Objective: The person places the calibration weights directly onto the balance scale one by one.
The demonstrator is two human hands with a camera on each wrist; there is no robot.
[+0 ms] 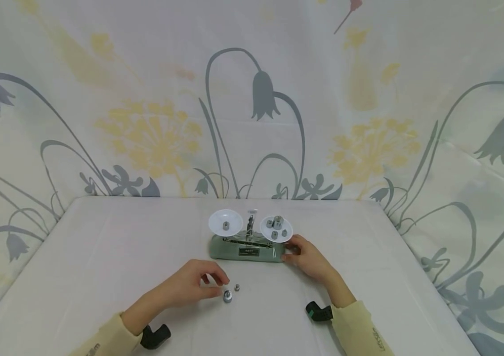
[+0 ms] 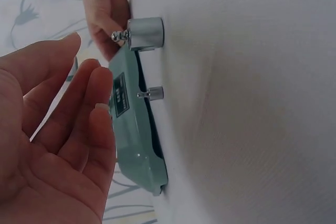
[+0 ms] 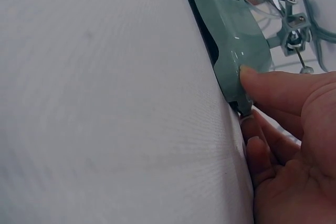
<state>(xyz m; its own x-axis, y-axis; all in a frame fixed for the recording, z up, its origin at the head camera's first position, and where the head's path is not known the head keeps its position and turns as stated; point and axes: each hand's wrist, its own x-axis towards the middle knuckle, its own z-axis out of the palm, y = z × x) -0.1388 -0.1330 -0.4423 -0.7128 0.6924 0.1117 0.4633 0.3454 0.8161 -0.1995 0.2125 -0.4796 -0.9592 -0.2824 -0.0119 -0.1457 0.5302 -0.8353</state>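
A green balance scale with two white pans stands on the table. One metal weight sits on the left pan, and several weights are on the right pan. My right hand grips the right end of the scale's base, with the thumb on its front face and the fingers at its end. Close to a larger knobbed weight and a smaller one standing on the table, my left hand hovers with loosely bent fingers and holds nothing.
A white cloth covers the table. Behind it hangs a flower-patterned curtain. Black wrist-worn devices show beneath both forearms, in pale yellow sleeves.
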